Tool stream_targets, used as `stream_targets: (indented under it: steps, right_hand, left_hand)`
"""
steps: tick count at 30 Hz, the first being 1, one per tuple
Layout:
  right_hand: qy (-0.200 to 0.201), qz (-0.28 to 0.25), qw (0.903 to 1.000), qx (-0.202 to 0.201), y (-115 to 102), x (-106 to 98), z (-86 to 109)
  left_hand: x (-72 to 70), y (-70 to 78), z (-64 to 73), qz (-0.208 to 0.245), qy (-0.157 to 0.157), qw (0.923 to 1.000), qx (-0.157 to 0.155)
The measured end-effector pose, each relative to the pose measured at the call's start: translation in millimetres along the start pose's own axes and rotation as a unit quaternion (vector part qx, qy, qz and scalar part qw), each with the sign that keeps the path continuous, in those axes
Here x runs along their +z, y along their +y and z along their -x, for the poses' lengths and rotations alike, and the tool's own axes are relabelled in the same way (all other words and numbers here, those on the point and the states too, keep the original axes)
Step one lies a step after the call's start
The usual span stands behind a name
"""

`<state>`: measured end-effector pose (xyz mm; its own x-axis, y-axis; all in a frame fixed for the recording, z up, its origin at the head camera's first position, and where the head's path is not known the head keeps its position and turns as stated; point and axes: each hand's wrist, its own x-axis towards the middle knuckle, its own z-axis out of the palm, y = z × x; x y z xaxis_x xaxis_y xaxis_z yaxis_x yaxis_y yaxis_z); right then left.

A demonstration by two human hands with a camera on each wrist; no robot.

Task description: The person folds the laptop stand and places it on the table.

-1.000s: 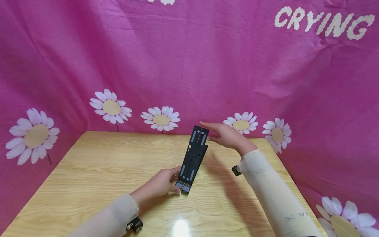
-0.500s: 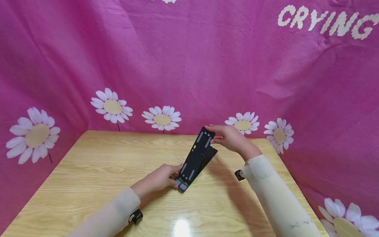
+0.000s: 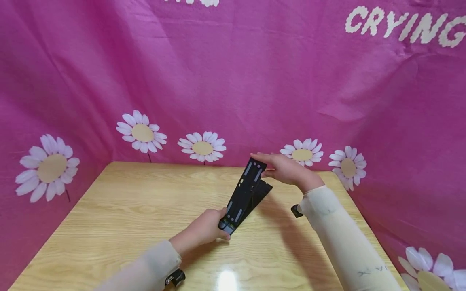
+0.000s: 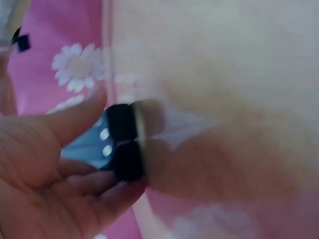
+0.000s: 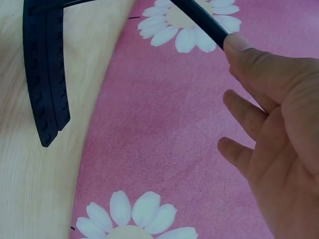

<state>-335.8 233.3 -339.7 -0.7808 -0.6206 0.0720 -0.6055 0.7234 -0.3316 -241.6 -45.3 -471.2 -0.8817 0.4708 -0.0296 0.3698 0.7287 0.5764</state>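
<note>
A black folding laptop stand (image 3: pixel 243 190) with grey pads tilts above the table, its lower end toward me. Its long upper panel is spread from the toothed bars (image 5: pixel 47 74) beneath, making a narrow V. Around the near end, my left hand (image 3: pixel 205 227) grips with the thumb on one side and fingers on the other; the left wrist view shows that dark end (image 4: pixel 124 142) between them. My right hand (image 3: pixel 285 169) pinches the upper panel's far corner. In the right wrist view, thumb and forefinger meet on its edge (image 5: pixel 202 22), while the other fingers stay off it.
The light wood table (image 3: pixel 145 194) extends under both hands. A pink cloth (image 3: pixel 233 81) with printed daisies hangs along its back and sides. Small black cameras (image 3: pixel 176 277) sit at both wrists, over pale sleeves (image 3: pixel 342 230).
The stand's upper panel has swung away from the lower bars, widening the V. My right hand has closed on the far corner and shifted right. My left thumb has moved round the near end.
</note>
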Motion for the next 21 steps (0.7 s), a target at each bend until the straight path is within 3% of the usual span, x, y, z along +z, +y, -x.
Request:
stream_targets:
  steps: [3,6,13,21]
  right_hand:
    - [0.025,0.016,0.9995,-0.015,-0.6,2.0,4.5]
    - [0.042,0.036,0.9983,-0.02,-4.2,2.2,10.1]
    - [0.046,0.067,0.9964,0.023,-13.3,-4.0,19.5]
    - [-0.016,-0.064,0.9963,0.056,-1.8,-6.5,9.0]
  left_hand:
    - [3.8,3.1,-0.3,-0.025,0.017,0.9994,-0.018]
    - [0.9,-1.8,-4.2,-0.025,0.016,0.9995,-0.014]
    - [-13.2,-24.8,-15.9,0.01,-0.013,0.9997,0.015]
    - [-11.3,-29.5,-15.8,0.017,-0.021,0.9994,0.024]
